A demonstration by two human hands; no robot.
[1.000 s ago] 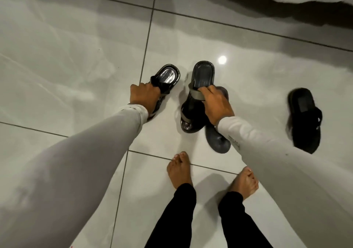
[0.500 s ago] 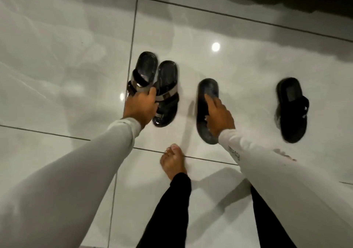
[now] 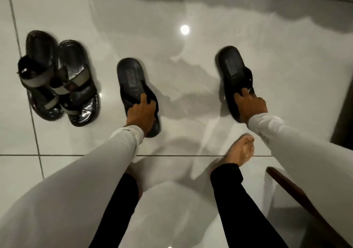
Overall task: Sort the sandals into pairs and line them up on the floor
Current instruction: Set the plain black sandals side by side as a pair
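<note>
Two glossy black sandals with grey straps (image 3: 59, 79) stand side by side on the white tiled floor (image 3: 191, 75) at the left, touched by neither hand. A plain black slide (image 3: 131, 79) lies in the middle, and my left hand (image 3: 142, 114) grips its strap end. A matching black slide (image 3: 232, 70) lies well to the right of it, with my right hand (image 3: 250, 105) closed on its strap end. Both slides rest flat on the floor, heels pointing away from me.
My bare right foot (image 3: 241, 151) stands on the tile below the right slide; black trouser legs (image 3: 242, 200) fill the lower middle. A dark wooden edge (image 3: 298, 192) runs along the lower right, and a dark upright surface (image 3: 343, 104) borders the far right.
My left hand let go of the strapped pair and took the middle slide. My right hand left that slide and took the far right one. The view shifted right.
</note>
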